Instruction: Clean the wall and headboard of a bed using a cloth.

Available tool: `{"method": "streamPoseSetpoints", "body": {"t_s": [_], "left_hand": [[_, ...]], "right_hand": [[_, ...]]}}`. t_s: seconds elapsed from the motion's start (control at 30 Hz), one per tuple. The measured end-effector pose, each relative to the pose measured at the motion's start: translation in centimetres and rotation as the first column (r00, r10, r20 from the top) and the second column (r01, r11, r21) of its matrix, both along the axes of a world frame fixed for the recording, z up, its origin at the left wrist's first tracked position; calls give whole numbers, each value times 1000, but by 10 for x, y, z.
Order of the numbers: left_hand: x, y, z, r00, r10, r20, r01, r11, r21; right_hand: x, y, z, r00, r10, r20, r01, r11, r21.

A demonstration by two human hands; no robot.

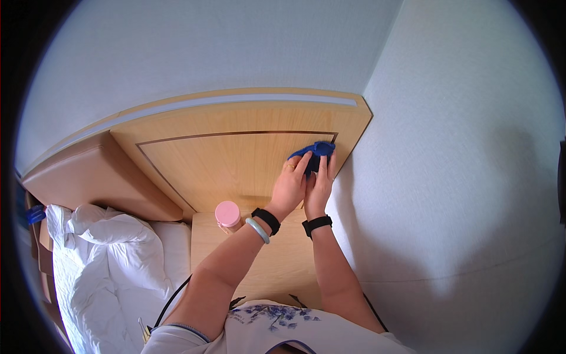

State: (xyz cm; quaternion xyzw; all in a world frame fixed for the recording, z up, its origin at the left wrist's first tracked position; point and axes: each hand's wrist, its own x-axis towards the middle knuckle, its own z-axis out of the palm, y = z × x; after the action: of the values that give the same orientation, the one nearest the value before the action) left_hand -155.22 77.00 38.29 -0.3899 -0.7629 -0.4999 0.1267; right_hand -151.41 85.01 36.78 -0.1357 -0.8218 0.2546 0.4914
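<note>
A blue cloth (324,148) is bunched against the right part of a light wooden headboard panel (221,163), near the corner of its dark inlaid line. My left hand (289,186), with a ring on one finger, holds the cloth's left side. Close beside it, my right hand (320,186) has its fingers on the cloth's right side. Part of the cloth is hidden behind the fingers. Below and left of my hands, a pink-lidded cup (228,214) stands on a wooden bedside surface (265,270).
A brown padded headboard section (101,181) adjoins the panel on the left, above a bed with a rumpled white duvet (119,248). A pale wall (442,177) rises close on the right. Some blue object (36,214) lies at the far left edge.
</note>
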Motion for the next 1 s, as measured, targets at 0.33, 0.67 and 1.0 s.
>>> {"method": "streamPoseSetpoints", "body": {"t_s": [0.33, 0.67, 1.0], "left_hand": [[5, 19, 23, 981, -171, 94, 146, 964, 222], [-12, -13, 66, 971, -182, 157, 109, 915, 389], [-45, -106, 59, 975, -47, 217, -56, 893, 446]], "right_hand": [[2, 15, 22, 997, -64, -51, 56, 988, -144], [-18, -19, 80, 993, 51, -106, -56, 997, -49], [-53, -113, 85, 966, 236, -104, -230, 971, 67]]}}
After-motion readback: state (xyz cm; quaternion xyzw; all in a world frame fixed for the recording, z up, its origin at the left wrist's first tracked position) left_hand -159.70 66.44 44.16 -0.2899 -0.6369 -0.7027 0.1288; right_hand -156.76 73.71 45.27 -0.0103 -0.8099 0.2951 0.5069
